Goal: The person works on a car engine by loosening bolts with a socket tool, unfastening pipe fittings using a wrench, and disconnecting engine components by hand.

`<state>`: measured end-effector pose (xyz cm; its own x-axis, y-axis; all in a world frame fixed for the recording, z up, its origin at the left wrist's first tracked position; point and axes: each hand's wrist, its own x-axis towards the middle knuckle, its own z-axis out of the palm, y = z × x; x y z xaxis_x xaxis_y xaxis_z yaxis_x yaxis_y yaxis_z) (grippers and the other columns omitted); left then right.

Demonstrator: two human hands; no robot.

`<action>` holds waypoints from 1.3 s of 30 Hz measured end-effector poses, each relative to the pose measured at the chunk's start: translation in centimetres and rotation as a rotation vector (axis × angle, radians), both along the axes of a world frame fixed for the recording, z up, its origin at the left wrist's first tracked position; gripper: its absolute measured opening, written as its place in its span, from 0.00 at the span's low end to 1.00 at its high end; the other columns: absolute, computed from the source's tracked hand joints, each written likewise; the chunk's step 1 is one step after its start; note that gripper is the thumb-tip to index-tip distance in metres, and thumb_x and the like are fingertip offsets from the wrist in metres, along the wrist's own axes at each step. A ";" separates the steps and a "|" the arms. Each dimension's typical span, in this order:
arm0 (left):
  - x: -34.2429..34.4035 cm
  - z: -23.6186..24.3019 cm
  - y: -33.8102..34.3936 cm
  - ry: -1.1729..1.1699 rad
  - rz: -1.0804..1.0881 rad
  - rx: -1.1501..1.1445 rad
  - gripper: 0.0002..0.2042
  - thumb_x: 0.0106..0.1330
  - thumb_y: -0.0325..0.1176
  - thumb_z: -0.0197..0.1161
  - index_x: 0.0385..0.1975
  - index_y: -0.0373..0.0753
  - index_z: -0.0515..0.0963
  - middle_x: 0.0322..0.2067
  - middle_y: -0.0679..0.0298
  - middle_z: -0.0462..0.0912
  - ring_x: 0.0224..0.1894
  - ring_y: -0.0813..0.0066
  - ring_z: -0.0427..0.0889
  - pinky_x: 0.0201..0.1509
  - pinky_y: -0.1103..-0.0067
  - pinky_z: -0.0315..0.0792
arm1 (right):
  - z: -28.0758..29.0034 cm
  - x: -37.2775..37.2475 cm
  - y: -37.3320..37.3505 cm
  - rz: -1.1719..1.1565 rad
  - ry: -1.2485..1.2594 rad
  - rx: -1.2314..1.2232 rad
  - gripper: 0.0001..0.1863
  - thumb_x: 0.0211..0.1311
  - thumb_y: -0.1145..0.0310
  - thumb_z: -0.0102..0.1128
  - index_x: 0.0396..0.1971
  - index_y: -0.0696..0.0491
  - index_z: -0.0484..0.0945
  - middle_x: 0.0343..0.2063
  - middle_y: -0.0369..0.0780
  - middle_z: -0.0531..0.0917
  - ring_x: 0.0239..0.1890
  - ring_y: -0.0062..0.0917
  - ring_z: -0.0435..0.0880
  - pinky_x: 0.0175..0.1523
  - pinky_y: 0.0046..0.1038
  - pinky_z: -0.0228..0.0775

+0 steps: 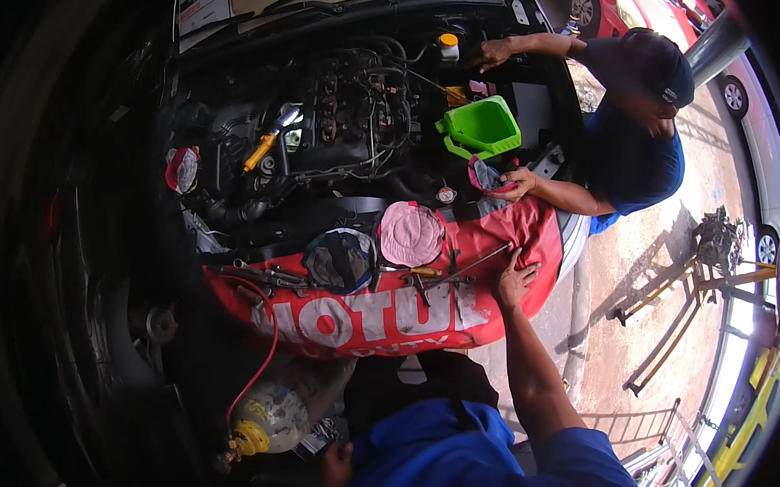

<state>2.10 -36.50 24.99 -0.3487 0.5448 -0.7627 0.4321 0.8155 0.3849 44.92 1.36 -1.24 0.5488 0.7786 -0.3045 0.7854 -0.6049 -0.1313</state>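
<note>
At the front of the car, how are the hands?

"The right hand rests on the red cover, its fingers spread apart and, as I see, holding nothing. The long steel rod lies on this same cover, its upper end just beside the fingertips. The left hand is low, in shadow; I cannot tell how its fingers stand."

"And how is this done well?"

"In my judgement, with the palm flat, so that the cover does not slide. If the rod is picked up, it should be lifted, not dragged, because the yellow-handled tool and the pink cloth lie near."

"What about the containers?"

"The green container has a wide mouth; I see its inner walls, but cannot say if liquid is inside. The white bottle wears its orange cap; its level is not readable. Also the metal tank hides its content."
</note>
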 end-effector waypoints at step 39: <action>3.4 -14.8 38.6 0.242 -0.448 0.508 0.25 0.75 0.40 0.66 0.65 0.33 0.73 0.64 0.36 0.74 0.68 0.36 0.73 0.70 0.56 0.70 | -0.5 11.6 7.3 -0.366 0.202 0.389 0.44 0.73 0.50 0.58 0.78 0.62 0.56 0.73 0.72 0.59 0.78 0.63 0.56 0.83 0.50 0.49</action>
